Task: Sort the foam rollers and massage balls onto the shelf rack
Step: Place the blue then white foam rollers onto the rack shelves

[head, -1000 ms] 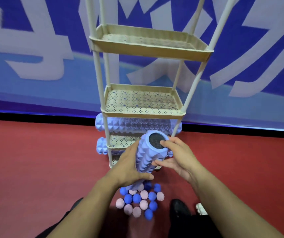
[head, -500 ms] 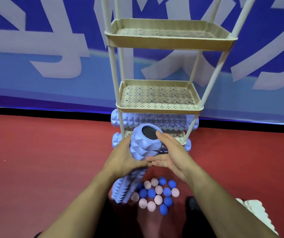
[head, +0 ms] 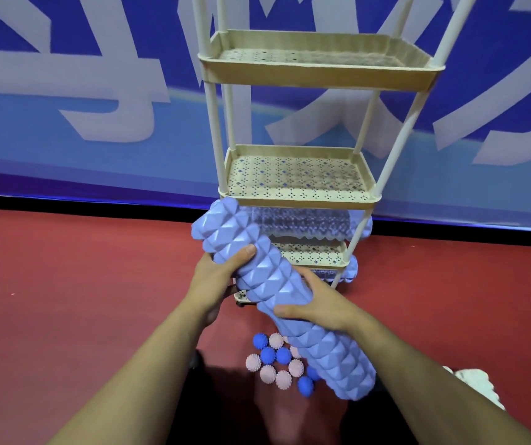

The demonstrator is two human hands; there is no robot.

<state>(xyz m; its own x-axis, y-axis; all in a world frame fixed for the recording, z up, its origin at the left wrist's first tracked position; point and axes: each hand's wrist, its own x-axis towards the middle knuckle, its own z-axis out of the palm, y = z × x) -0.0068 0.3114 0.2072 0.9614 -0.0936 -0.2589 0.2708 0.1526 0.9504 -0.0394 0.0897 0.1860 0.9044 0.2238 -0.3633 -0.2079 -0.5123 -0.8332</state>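
I hold a long blue studded foam roller (head: 267,274) slantwise in front of the beige shelf rack (head: 299,197). My left hand (head: 216,277) grips its upper part, thumb across the top. My right hand (head: 318,303) grips its middle from the right side. The roller's top end reaches the rack's left post, its low end hangs over the floor. Another blue roller (head: 305,224) lies on a lower tier, and a third roller end (head: 350,268) sticks out below it. Several blue and pink spiky massage balls (head: 277,361) sit clustered on the floor.
The rack's two upper tiers (head: 318,75) hold nothing. A red floor (head: 81,300) spreads left and right. A blue and white banner wall (head: 97,107) stands right behind the rack. A white foam object (head: 476,383) lies at the right by my forearm.
The roller has swung from nearly end-on to a long slant, its top end going up and left toward the rack. My right hand moved from the end cap to the roller's side.
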